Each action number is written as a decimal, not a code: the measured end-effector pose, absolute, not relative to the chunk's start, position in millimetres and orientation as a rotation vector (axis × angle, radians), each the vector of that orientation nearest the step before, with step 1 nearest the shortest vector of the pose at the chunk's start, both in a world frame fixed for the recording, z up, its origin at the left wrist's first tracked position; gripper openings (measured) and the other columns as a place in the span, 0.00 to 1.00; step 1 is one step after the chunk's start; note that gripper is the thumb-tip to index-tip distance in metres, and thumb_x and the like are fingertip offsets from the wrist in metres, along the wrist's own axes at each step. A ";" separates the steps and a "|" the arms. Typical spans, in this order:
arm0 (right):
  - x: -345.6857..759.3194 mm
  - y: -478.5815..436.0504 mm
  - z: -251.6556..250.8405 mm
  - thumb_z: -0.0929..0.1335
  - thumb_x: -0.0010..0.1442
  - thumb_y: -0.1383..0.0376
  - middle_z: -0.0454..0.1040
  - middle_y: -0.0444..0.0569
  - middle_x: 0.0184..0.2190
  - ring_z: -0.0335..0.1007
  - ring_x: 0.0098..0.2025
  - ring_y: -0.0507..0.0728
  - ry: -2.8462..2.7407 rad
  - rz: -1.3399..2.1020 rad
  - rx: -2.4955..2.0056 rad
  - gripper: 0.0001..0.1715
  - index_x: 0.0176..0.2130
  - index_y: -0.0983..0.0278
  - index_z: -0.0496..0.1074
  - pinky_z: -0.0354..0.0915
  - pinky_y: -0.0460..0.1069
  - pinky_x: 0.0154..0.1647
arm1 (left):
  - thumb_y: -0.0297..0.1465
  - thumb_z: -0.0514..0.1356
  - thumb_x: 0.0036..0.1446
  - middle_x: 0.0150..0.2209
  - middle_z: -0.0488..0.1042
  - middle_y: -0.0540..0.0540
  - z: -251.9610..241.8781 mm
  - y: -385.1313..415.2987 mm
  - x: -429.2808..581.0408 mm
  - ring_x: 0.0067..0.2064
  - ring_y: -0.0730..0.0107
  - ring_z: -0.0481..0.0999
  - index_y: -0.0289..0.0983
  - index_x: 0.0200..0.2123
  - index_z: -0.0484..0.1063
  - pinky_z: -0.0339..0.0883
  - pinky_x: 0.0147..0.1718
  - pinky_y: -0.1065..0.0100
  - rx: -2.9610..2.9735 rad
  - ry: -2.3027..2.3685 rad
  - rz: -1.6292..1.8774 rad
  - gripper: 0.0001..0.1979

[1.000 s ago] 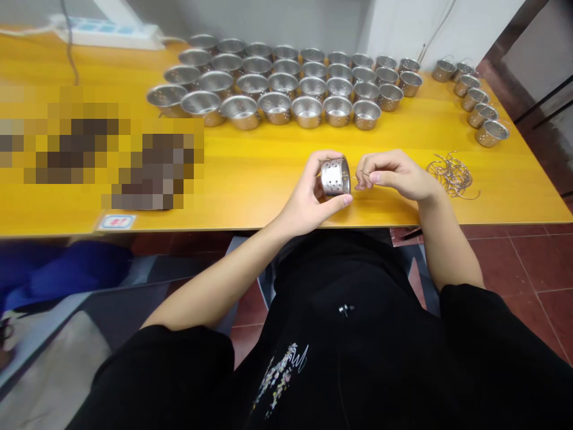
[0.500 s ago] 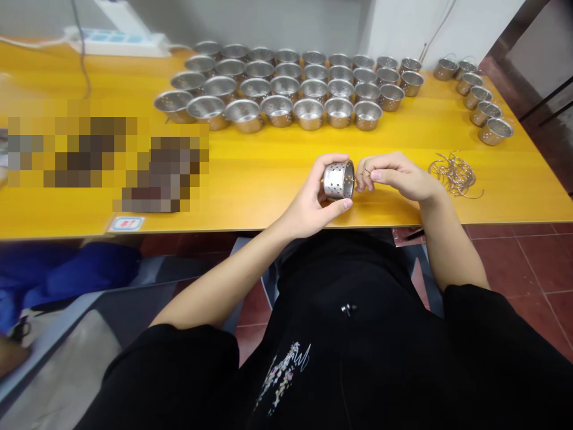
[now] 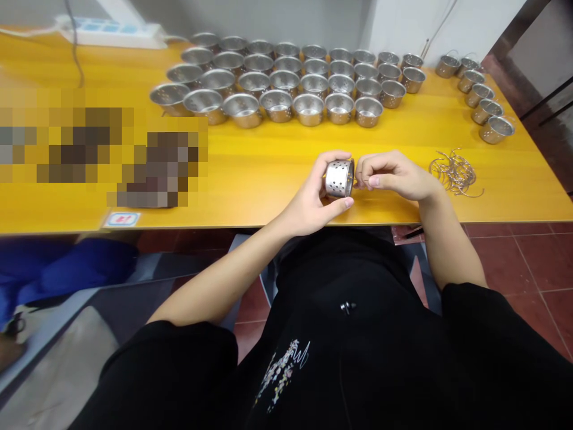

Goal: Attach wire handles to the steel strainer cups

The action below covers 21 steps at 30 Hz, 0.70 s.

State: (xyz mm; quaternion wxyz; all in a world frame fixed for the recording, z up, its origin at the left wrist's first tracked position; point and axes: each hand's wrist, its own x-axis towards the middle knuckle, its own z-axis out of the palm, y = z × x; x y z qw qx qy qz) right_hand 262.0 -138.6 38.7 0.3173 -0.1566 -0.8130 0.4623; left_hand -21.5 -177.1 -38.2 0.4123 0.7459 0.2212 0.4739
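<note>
My left hand [image 3: 316,194] is wrapped round a small perforated metal basket [image 3: 339,178], tilted on its side with its open rim facing right. Fingers lie over the top and the thumb presses below, near the rim. Right at that rim, my right hand [image 3: 394,176] is closed in a pinch, its fingertips by the opening. A thin wire handle is pinched there, mostly hidden by the fingers in this view. To the right of my right hand lies a tangled pile of curved wire handles [image 3: 454,172].
Several rows of similar metal baskets [image 3: 308,109] stand upright at the back of the yellow table [image 3: 250,179]. A line of baskets [image 3: 496,130], some with wire handles, runs along the right. A white power strip [image 3: 111,33] sits at back left; a label [image 3: 123,219] lies near the front edge.
The basket has turned slightly in my left hand, so its opening shows less. My right fingertips have shifted a little at the rim, and the wire is less visible. The view has moved slightly.
</note>
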 end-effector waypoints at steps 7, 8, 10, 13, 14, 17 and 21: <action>265.0 -134.0 32.3 0.83 0.88 0.42 0.81 0.48 0.39 0.75 0.41 0.58 -2.144 1.176 -0.340 0.33 0.41 0.63 0.81 0.72 0.51 0.49 | 0.54 0.82 0.78 0.68 0.76 0.39 -48.3 -160.8 -22.6 0.57 0.54 0.85 0.53 0.85 0.67 0.88 0.52 0.59 1.975 0.331 1.307 0.44; 264.9 -134.2 32.4 0.83 0.88 0.42 0.81 0.48 0.39 0.75 0.41 0.58 -2.149 1.170 -0.342 0.33 0.41 0.63 0.81 0.72 0.51 0.49 | 0.54 0.82 0.78 0.68 0.76 0.39 -48.2 -160.2 -22.7 0.56 0.55 0.85 0.53 0.85 0.67 0.88 0.52 0.60 1.981 0.325 1.307 0.44; 264.3 -135.0 33.1 0.82 0.88 0.41 0.81 0.48 0.39 0.74 0.41 0.58 -2.160 1.158 -0.351 0.34 0.41 0.63 0.81 0.72 0.51 0.48 | 0.53 0.82 0.78 0.68 0.76 0.40 -48.0 -159.6 -22.6 0.56 0.55 0.84 0.54 0.85 0.67 0.87 0.51 0.60 1.985 0.318 1.311 0.45; 262.6 -136.5 34.8 0.82 0.88 0.39 0.81 0.48 0.39 0.74 0.41 0.58 -2.179 1.146 -0.359 0.35 0.42 0.63 0.81 0.71 0.51 0.48 | 0.55 0.82 0.77 0.67 0.76 0.40 -47.9 -159.2 -22.6 0.56 0.54 0.84 0.54 0.85 0.67 0.87 0.51 0.59 1.991 0.311 1.322 0.45; 262.0 -137.1 35.5 0.83 0.88 0.39 0.80 0.47 0.39 0.73 0.40 0.57 -2.186 1.141 -0.354 0.35 0.42 0.63 0.81 0.71 0.50 0.47 | 0.55 0.82 0.78 0.67 0.76 0.40 -48.0 -159.2 -22.7 0.56 0.54 0.84 0.54 0.85 0.66 0.87 0.51 0.59 1.999 0.311 1.320 0.45; 260.0 -138.5 37.3 0.82 0.89 0.39 0.77 0.45 0.37 0.70 0.39 0.56 -2.216 1.111 -0.348 0.36 0.40 0.63 0.79 0.68 0.50 0.45 | 0.57 0.81 0.77 0.67 0.76 0.39 -49.0 -160.4 -22.9 0.58 0.51 0.84 0.53 0.85 0.66 0.87 0.54 0.56 2.028 0.331 1.300 0.46; 257.9 -139.2 37.5 0.80 0.91 0.38 0.75 0.45 0.36 0.67 0.38 0.56 -2.274 1.047 -0.344 0.38 0.39 0.63 0.76 0.64 0.50 0.43 | 0.63 0.83 0.74 0.68 0.76 0.38 -51.1 -163.4 -22.2 0.60 0.48 0.83 0.51 0.82 0.66 0.86 0.58 0.53 2.020 0.418 1.292 0.49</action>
